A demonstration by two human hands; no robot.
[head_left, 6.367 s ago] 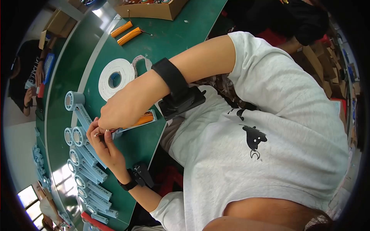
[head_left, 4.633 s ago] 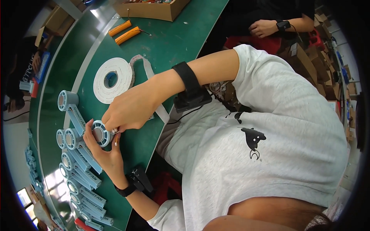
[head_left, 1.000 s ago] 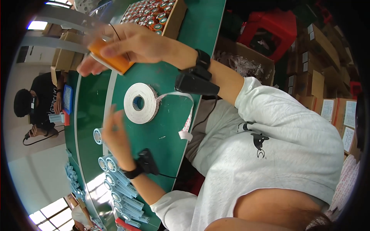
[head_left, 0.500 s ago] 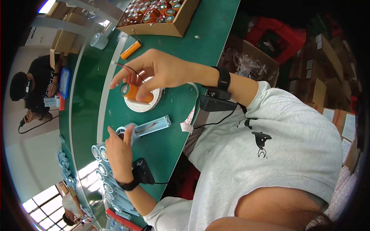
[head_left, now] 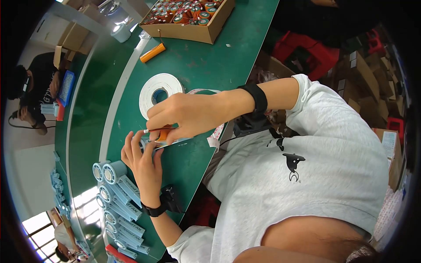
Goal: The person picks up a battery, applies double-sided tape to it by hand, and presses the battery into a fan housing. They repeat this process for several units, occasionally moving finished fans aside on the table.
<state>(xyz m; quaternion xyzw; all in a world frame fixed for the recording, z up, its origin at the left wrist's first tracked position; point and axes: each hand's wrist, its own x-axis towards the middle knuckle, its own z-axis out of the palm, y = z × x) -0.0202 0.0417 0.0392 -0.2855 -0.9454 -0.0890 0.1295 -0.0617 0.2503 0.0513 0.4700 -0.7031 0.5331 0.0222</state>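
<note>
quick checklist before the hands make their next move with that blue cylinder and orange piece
1. Left hand steadies the blue cylinder: ok, its fingers touch it.
2. Right hand grips the orange piece: ok, held against the cylinder.
3. Orange piece seated true on the cylinder: cannot tell, the fingers hide the joint.
4. Tape roll within reach: ok, it lies flat just beyond the right hand.
5. Tape strip out of the way: not ok, its loose end hangs over the table edge under the right wrist.
6. Stack of cylinders apart from the work: ok, beside the left wrist.
</note>
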